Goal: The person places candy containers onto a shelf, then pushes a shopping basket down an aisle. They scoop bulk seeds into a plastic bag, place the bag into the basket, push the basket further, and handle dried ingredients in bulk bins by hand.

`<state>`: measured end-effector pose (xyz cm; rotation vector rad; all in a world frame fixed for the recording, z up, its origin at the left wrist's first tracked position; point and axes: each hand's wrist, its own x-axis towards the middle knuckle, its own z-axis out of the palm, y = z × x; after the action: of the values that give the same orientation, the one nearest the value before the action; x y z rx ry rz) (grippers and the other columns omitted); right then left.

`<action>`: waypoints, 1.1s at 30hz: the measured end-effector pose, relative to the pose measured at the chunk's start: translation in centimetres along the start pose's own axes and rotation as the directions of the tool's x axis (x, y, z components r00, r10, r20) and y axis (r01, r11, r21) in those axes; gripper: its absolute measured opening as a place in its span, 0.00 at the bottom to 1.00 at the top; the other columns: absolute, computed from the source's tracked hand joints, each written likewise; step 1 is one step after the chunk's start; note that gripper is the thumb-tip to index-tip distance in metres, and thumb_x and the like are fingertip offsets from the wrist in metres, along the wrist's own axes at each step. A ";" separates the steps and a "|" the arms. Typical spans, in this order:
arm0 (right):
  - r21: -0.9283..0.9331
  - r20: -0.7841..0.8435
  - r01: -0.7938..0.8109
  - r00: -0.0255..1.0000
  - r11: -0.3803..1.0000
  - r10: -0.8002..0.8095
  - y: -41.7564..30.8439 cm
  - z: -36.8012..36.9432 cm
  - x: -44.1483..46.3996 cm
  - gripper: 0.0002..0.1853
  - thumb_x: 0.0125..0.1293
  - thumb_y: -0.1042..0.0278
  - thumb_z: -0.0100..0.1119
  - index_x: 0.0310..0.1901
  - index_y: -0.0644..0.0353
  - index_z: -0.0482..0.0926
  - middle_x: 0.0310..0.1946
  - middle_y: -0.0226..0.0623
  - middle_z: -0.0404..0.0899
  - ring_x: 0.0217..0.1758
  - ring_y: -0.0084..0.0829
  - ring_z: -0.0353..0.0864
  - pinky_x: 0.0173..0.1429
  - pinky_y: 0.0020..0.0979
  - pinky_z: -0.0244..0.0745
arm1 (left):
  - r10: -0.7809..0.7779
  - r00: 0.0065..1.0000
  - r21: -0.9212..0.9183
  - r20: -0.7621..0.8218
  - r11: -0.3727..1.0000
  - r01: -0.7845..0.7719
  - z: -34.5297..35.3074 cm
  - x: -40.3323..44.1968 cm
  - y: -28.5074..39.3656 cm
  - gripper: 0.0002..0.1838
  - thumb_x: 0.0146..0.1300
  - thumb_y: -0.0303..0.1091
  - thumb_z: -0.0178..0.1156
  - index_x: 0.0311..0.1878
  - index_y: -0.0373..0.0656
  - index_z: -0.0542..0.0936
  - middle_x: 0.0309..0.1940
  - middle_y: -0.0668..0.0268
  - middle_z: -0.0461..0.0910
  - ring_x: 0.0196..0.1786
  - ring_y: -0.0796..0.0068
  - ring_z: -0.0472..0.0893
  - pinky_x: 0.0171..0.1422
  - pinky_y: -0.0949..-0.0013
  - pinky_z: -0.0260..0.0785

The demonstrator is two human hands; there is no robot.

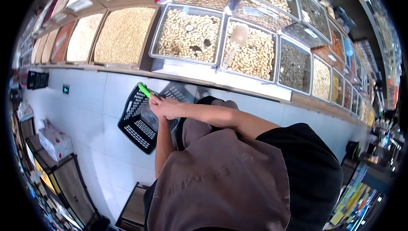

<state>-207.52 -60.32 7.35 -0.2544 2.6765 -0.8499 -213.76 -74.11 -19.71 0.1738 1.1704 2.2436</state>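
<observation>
Left hand: the left hand (156, 104) is seen at the green handle (145, 90), overlapped with the right hand (171, 108).
Right hand: brought against the left at the wrist or palm; exact contact is hidden.
Fingers: bunched near the handle; which hand is clamped on it cannot be told.
Basket: the dark basket (136, 134) is positioned above the pale floor (91, 107), below the display counter (182, 78).
Peanut bins: two are set side by side on the counter.
Scoop: the scoop (239, 35) is laid on peanuts in the right-hand bin.
</observation>
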 end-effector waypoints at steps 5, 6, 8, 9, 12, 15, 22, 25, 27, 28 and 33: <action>0.118 -0.091 -0.135 0.985 0.984 0.146 1.7 1.9 0.6 0.43 0.55 0.79 0.60 0.74 0.62 0.54 0.72 0.62 0.59 0.70 0.54 0.70 0.67 0.49 0.73 | -0.158 0.974 -0.070 -0.161 0.986 0.148 6.8 3.2 6.7 0.22 0.80 0.53 0.41 0.52 0.42 0.74 0.40 0.65 0.77 0.42 0.68 0.77 0.49 0.58 0.73; 0.126 -0.104 -0.158 0.980 0.979 0.171 2.1 2.4 0.3 0.43 0.55 0.79 0.60 0.74 0.62 0.54 0.72 0.62 0.59 0.70 0.54 0.70 0.67 0.49 0.73 | -0.196 0.932 -0.009 -0.306 0.979 0.203 9.7 3.1 8.7 0.25 0.81 0.55 0.40 0.52 0.41 0.74 0.39 0.65 0.77 0.40 0.69 0.77 0.47 0.60 0.73; 0.188 -0.146 -0.163 0.970 0.969 0.192 2.2 3.1 0.0 0.45 0.57 0.76 0.56 0.78 0.52 0.52 0.75 0.56 0.56 0.73 0.56 0.66 0.68 0.47 0.72 | -0.194 0.934 0.182 -0.301 0.949 0.256 9.7 3.7 10.0 0.29 0.79 0.59 0.41 0.54 0.40 0.74 0.40 0.63 0.78 0.41 0.69 0.79 0.46 0.64 0.74; 0.195 -0.252 -0.182 0.940 0.964 0.229 1.0 2.2 -1.7 0.42 0.59 0.75 0.55 0.77 0.52 0.54 0.72 0.56 0.60 0.71 0.56 0.67 0.69 0.47 0.71 | -0.173 0.934 0.360 -0.312 0.888 0.285 9.2 3.9 10.7 0.33 0.77 0.63 0.42 0.57 0.38 0.74 0.42 0.60 0.80 0.41 0.70 0.81 0.45 0.69 0.74; 0.346 -0.174 -0.377 0.874 0.859 0.453 1.0 3.5 -4.5 0.39 0.61 0.74 0.56 0.76 0.55 0.57 0.71 0.55 0.61 0.71 0.54 0.68 0.70 0.46 0.70 | -0.308 0.902 0.432 -0.302 0.799 0.417 10.4 5.0 13.3 0.34 0.76 0.65 0.42 0.56 0.38 0.74 0.43 0.59 0.82 0.39 0.68 0.83 0.39 0.66 0.78; 0.347 -0.230 -0.503 0.773 0.792 0.592 3.5 10.8 -8.3 0.37 0.61 0.71 0.58 0.73 0.59 0.58 0.68 0.55 0.65 0.69 0.53 0.70 0.70 0.45 0.70 | -0.342 0.902 0.480 -0.263 0.765 0.429 9.3 6.8 13.5 0.36 0.74 0.68 0.42 0.57 0.38 0.73 0.43 0.59 0.82 0.39 0.65 0.85 0.35 0.65 0.79; 0.645 0.041 -0.755 0.191 0.120 0.981 7.0 22.7 -27.3 0.21 0.60 0.57 0.57 0.43 0.70 0.83 0.44 0.56 0.85 0.51 0.52 0.84 0.59 0.45 0.77 | -0.331 0.907 0.469 -0.259 0.778 0.418 8.5 10.3 12.9 0.36 0.73 0.69 0.42 0.53 0.40 0.74 0.38 0.62 0.83 0.37 0.67 0.85 0.42 0.61 0.78; 0.760 0.129 -0.625 -0.120 -0.176 0.984 7.6 30.4 -34.6 0.21 0.60 0.54 0.58 0.39 0.68 0.85 0.35 0.53 0.87 0.41 0.51 0.87 0.52 0.45 0.80 | -0.379 0.873 0.431 -0.306 0.763 0.482 9.4 11.4 13.6 0.38 0.73 0.71 0.40 0.51 0.40 0.76 0.38 0.62 0.83 0.40 0.66 0.85 0.47 0.62 0.77; 0.681 0.231 -0.685 -0.133 -0.258 0.964 6.2 33.4 -37.7 0.23 0.60 0.51 0.59 0.40 0.68 0.84 0.39 0.56 0.85 0.47 0.53 0.85 0.56 0.46 0.79 | -0.388 0.862 0.405 -0.326 0.767 0.498 8.7 12.3 13.7 0.39 0.72 0.71 0.40 0.52 0.38 0.75 0.39 0.60 0.82 0.41 0.65 0.85 0.46 0.62 0.77; 0.634 0.306 -0.723 -0.092 -0.274 0.948 5.7 34.9 -38.8 0.24 0.61 0.50 0.59 0.42 0.69 0.83 0.45 0.60 0.84 0.55 0.57 0.82 0.60 0.47 0.77 | -0.400 0.852 0.375 -0.339 0.772 0.512 9.1 12.7 13.7 0.40 0.72 0.72 0.40 0.54 0.36 0.74 0.41 0.58 0.81 0.41 0.64 0.85 0.45 0.61 0.78; 0.671 0.213 -0.707 -0.105 -0.224 0.971 5.9 42.9 -39.4 0.24 0.61 0.49 0.61 0.42 0.68 0.84 0.45 0.59 0.84 0.55 0.55 0.82 0.60 0.46 0.77 | -0.325 0.854 0.357 -0.407 0.804 0.476 8.7 13.4 12.2 0.43 0.72 0.74 0.34 0.55 0.37 0.73 0.42 0.58 0.83 0.41 0.67 0.84 0.44 0.67 0.78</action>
<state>-156.04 -67.91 -19.41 2.1053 1.5944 -1.0920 -226.84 -65.74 -6.91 -0.2683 1.7134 1.6301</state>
